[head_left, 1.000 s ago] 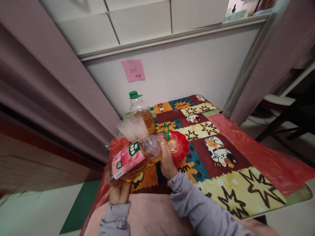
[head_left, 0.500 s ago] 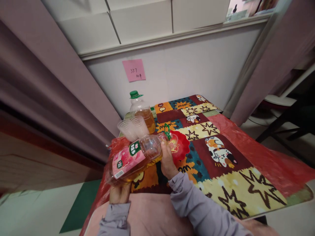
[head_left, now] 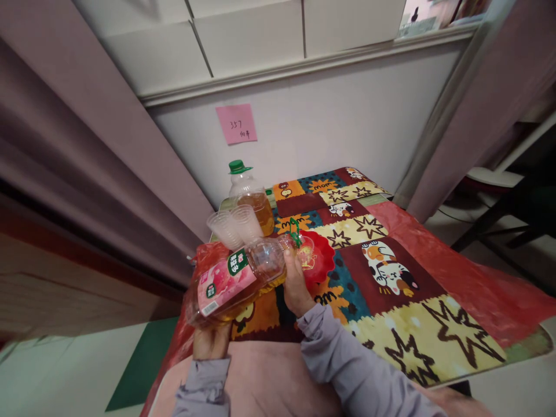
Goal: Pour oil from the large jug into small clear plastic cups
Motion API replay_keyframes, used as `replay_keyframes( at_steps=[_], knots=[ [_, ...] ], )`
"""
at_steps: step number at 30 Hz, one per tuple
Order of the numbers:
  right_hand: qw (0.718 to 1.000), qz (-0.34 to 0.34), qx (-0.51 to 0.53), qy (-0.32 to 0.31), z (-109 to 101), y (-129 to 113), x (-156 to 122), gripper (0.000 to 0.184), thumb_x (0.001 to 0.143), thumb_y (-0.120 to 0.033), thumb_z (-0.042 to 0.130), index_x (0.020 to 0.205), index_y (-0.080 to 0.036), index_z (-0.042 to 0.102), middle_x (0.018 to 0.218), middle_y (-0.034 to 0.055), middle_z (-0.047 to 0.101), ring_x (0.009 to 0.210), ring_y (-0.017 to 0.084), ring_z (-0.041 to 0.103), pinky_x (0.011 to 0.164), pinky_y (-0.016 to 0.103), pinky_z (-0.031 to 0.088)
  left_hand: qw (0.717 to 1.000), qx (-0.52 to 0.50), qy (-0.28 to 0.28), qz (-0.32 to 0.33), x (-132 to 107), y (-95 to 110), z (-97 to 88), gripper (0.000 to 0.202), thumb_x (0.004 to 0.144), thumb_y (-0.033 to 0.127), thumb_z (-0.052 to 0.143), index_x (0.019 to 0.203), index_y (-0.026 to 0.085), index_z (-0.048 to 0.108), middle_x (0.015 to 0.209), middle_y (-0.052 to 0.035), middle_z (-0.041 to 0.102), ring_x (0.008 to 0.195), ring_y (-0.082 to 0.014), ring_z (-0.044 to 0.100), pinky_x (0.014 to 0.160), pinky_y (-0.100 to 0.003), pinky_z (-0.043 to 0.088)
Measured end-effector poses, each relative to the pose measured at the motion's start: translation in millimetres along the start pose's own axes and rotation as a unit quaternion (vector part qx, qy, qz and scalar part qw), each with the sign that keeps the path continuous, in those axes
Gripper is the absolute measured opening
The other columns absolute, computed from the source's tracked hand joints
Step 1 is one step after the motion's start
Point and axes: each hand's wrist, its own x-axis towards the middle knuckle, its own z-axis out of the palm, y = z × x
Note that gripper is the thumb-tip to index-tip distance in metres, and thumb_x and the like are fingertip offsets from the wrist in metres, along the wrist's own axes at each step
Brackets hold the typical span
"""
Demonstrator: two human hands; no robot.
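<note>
A large clear juice bottle point(head_left: 228, 282) with a pink label and amber liquid lies tilted nearly on its side, neck to the right. My right hand point(head_left: 296, 285) is closed round its neck. From below, my left hand point(head_left: 212, 340) holds the base end, its fingers mostly hidden by the bottle. A green ring-like piece point(head_left: 295, 231) shows at the neck. Under the mouth is a red scalloped dish point(head_left: 321, 258) with gold print; a clear rim, perhaps a cup, shows over it. Two stacks of clear plastic cups point(head_left: 247, 223) stand just behind the bottle.
Behind the cups stands a second juice bottle point(head_left: 256, 208) with a green cap. Patterned mats point(head_left: 391, 269) and red plastic sheeting point(head_left: 419, 231) cover the table. The white wall point(head_left: 321, 127) is at the far edge, with a pink note point(head_left: 237, 124) on it.
</note>
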Motion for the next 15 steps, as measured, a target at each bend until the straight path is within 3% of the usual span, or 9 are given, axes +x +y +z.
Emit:
replay_keyframes(
  at_steps=[9, 15],
  knots=[
    [1.000, -0.001, 0.008, 0.003, 0.5, 0.6, -0.6, 0.060, 0.095, -0.062, 0.066, 0.141, -0.023, 0.068, 0.152, 0.0064, 0.069, 0.146, 0.028, 0.059, 0.126, 0.049, 0.044, 0.998, -0.042, 0.035, -0.025, -0.4, 0.5, 7.3, 0.041, 0.099, 0.055, 0.063, 0.139, 0.046, 0.068, 0.170, 0.0110, 0.050, 0.163, -0.0274, 0.036, 0.127, -0.044, 0.045],
    [1.000, -0.003, 0.001, 0.006, -0.4, 2.9, 0.0, 0.060, 0.095, -0.062, 0.065, 0.142, -0.024, 0.068, 0.154, 0.0063, 0.067, 0.147, 0.027, 0.058, 0.128, 0.047, 0.042, 1.000, -0.022, -0.011, -0.012, -0.2, -1.3, 1.9, 0.051, 0.092, 0.059, 0.073, 0.141, 0.045, 0.068, 0.165, 0.0074, 0.056, 0.163, -0.0307, 0.036, 0.128, -0.047, 0.042]
  ],
)
